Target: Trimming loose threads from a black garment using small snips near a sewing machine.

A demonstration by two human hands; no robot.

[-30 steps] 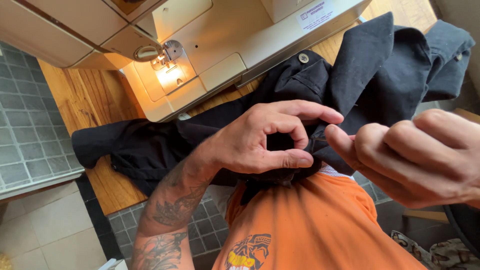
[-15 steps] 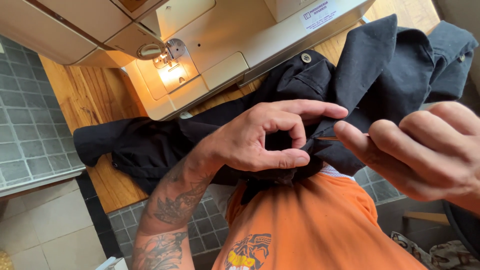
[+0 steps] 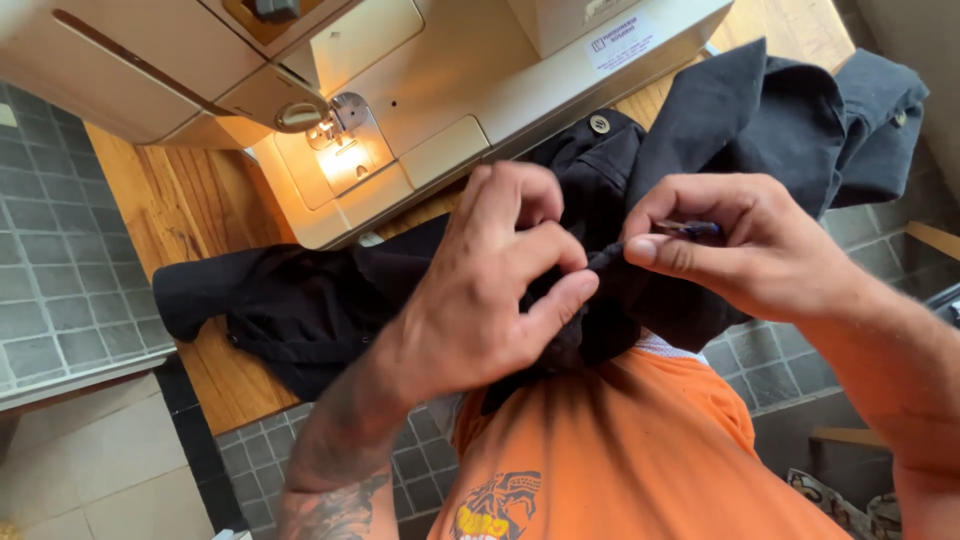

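dark garment (image 3: 330,300) pinched between both hands (image 3: 610,270)

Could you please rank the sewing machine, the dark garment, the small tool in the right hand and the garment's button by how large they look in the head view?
1. Sewing machine and dark garment: similar, both partly hidden, so unranked.
2. Small tool.
3. Button.

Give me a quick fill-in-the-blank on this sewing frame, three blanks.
1. Both hands pinch a fold of the ____ shirt.
2. The left hand and right hand work in front of a cream sewing ____.
3. The person wears an ____ T-shirt.
Missing words: black; machine; orange.
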